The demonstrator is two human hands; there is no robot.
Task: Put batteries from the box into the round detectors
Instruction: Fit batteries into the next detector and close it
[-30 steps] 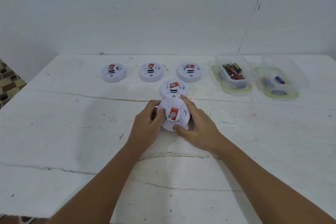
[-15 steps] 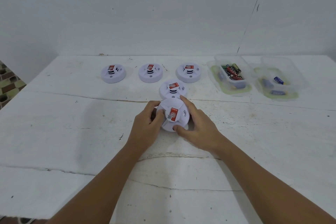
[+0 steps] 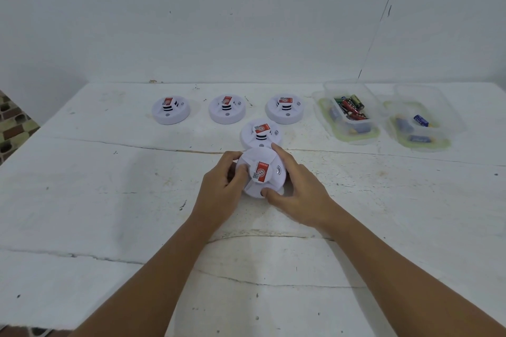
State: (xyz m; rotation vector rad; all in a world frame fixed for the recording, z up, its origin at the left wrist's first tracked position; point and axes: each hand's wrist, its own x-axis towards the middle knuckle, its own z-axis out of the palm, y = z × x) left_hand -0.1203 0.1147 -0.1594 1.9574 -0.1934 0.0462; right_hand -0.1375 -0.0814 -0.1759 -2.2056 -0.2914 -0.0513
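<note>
While the left hand (image 3: 219, 186) curls its fingers round one side, a round detector (image 3: 261, 174) is gripped from the other side by the right hand (image 3: 298, 191), tilted up off the white table (image 3: 109, 200). Just behind it a second detector (image 3: 261, 133) is laid flat, with three more in a row beyond. The battery box (image 3: 349, 112) is seen far right, beside another clear box (image 3: 421, 123).

Bright, even, diffuse light; faint shadows; slight softness; wide-angle edge bowing

White round detector (image 3: 261, 175), tilted, red-labelled
</note>
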